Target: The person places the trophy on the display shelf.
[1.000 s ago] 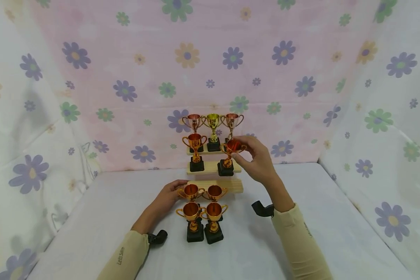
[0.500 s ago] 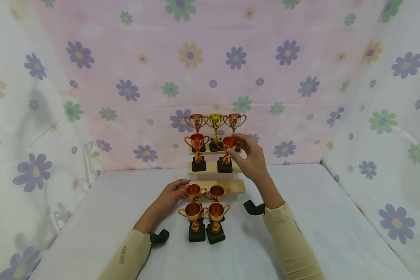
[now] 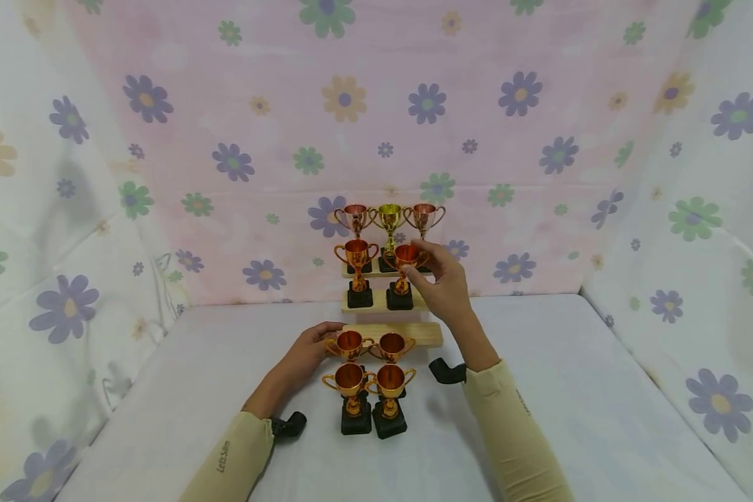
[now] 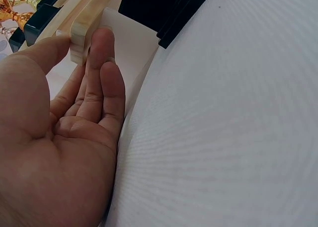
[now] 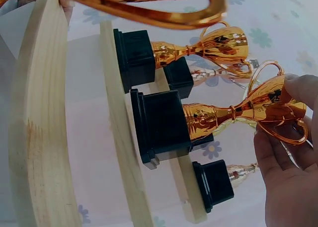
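Note:
My right hand [image 3: 448, 282] pinches the cup of a copper-orange trophy [image 5: 233, 113] between thumb and fingers. The trophy's black base is at the middle step [image 3: 381, 301] of a wooden stand; I cannot tell whether it touches. Left of it on that step stands a matching trophy [image 3: 357, 254]. Two pinkish trophies and a gold trophy [image 3: 389, 217] between them line the top step. At the bottom step [image 3: 423, 335], my left hand [image 4: 74, 122] grips the wooden end, thumb on one side and fingers on the other.
Several copper-orange trophies [image 3: 391, 380] stand in two rows on the white tabletop [image 3: 477, 446], right in front of the bottom step and beside my left hand. Flowered cloth [image 3: 376, 104] hangs behind and at both sides.
My right hand has brought its trophy left along the middle step, closer to the matching one, and slightly down. The left hand keeps its grip on the stand. The head view has shifted slightly.

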{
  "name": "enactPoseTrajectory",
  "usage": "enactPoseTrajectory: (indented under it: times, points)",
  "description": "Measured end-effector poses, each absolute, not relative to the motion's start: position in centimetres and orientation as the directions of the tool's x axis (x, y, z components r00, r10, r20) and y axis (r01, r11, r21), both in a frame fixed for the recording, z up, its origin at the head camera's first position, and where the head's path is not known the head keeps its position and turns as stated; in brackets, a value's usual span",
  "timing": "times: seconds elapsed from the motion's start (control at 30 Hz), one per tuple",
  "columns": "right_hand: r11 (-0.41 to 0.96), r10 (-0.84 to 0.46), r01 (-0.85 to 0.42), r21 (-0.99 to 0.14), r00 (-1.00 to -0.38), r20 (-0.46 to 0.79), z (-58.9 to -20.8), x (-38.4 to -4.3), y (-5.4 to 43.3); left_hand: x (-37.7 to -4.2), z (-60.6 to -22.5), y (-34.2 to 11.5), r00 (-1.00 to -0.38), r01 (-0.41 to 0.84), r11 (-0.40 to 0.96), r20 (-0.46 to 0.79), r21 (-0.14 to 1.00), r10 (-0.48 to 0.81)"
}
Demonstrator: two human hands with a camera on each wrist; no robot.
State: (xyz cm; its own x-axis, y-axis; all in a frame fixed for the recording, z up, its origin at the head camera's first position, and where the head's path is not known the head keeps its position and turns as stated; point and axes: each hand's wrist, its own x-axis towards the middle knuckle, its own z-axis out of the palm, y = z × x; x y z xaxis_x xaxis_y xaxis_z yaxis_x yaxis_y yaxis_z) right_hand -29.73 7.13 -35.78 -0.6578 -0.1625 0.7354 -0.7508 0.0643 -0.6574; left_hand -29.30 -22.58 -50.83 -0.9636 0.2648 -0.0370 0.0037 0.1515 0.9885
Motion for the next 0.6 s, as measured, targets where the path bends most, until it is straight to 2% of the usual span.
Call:
enactPoseTrajectory:
  times: [0.6]
  points:
    - [0.082,-0.195,-0.725,-0.684,-0.684,0.703,-36.2,-31.2,6.1,-29.5,-51.0,-22.7,-0.966,0.002,0.164,-0.041,0.986,0.255]
